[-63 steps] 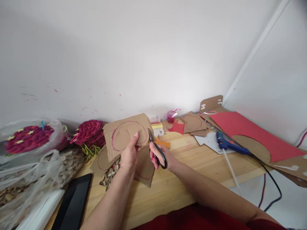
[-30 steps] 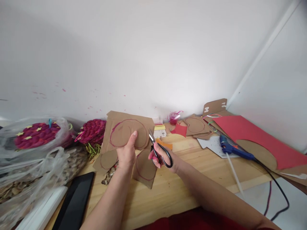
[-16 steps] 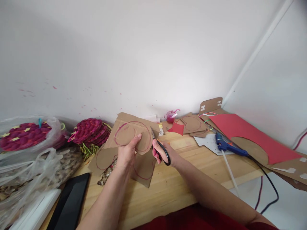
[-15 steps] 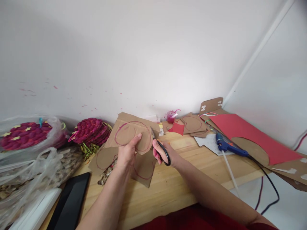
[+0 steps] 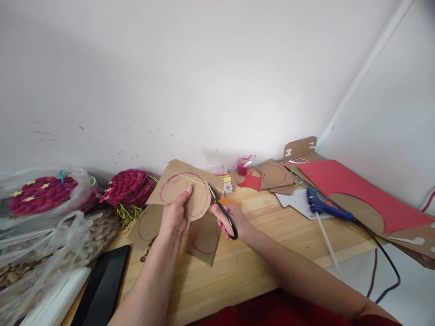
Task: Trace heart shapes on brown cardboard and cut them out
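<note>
My left hand [image 5: 176, 213] pinches a piece of brown cardboard [image 5: 199, 199], thumb on top, with a heart-like outline drawn on it in purplish red. My right hand [image 5: 231, 220] grips black-handled scissors [image 5: 223, 210], whose blades meet the cardboard's right side near the drawn line. The lower right edge of the piece follows the curve of the outline. Under my hands lie two more cardboard pieces with drawn curves, one at the left [image 5: 144, 226] and one below [image 5: 204, 240].
On the right are a blue glue gun [image 5: 328, 209] with a cord and a red sheet [image 5: 360, 190]. A small cup of pink liquid [image 5: 242, 166] stands near the wall. Marked cardboard [image 5: 273, 174], braided magenta pieces [image 5: 129, 188], a plastic bag [image 5: 71, 235] and a black tablet-like slab [image 5: 102, 283] surround the work area.
The scissors have moved slightly left and deeper into the cardboard, along the drawn curve. The cardboard in my left hand has turned and shifted a little left.
</note>
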Demonstrator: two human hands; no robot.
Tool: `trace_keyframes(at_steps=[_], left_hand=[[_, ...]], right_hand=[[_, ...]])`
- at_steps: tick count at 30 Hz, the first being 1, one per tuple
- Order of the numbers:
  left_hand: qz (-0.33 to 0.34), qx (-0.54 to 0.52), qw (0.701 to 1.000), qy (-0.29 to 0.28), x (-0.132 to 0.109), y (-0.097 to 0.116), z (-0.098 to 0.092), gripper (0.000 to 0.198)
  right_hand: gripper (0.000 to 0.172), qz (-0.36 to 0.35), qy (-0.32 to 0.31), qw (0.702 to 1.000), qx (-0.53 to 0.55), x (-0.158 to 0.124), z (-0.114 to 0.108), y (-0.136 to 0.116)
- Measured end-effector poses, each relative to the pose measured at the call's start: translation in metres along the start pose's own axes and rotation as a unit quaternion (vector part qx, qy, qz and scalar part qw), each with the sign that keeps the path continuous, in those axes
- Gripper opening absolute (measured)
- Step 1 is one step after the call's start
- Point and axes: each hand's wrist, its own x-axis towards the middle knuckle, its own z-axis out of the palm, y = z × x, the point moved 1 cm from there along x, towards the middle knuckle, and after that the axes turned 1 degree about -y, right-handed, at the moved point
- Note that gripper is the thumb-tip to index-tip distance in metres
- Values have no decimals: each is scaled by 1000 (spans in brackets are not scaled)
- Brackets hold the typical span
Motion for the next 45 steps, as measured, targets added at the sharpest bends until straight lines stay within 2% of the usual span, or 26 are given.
trace_keyframes(at_steps=[4, 7, 11, 13, 16, 19, 22, 27, 31, 38, 45], left_hand=[[30, 17, 999, -24, -3, -2, -1, 31], [64, 37, 996, -52, -5, -4, -1, 43], [136, 64, 987, -49, -9, -6, 2, 58], [172, 76, 981, -47, -10, -6, 2, 59], [190, 79, 977, -56, -8, -5, 0, 57], [185, 61, 979, -57, -2, -2, -4, 55], [149, 70, 984, -62, -1, 0, -6, 53], [105, 96, 985, -98, -13, -4, 0, 56], [83, 80, 987, -109, -21, -9, 4, 54], [72, 88, 989, -94, -17, -7, 2, 54], [51, 83, 991, -93, -12, -2, 0, 55]], right_hand=[[78, -22, -23, 999, 13, -4, -2, -9], [81, -33, -37, 999, 17, -4, -8, -14], [83, -9, -52, 998, 18, 0, -13, -13], [83, 4, -68, 997, 21, 1, -14, -12], [82, 10, -83, 996, 15, -1, -14, -14], [82, 6, -96, 995, -4, -5, -12, -18], [82, 5, -99, 995, -4, -7, -11, -18], [83, 13, -66, 997, 37, -3, -13, -18], [79, -22, -37, 999, 30, 0, -16, -19], [76, -48, -19, 999, -9, 4, -19, -8], [73, -15, 4, 1000, -15, -1, -17, -14]])
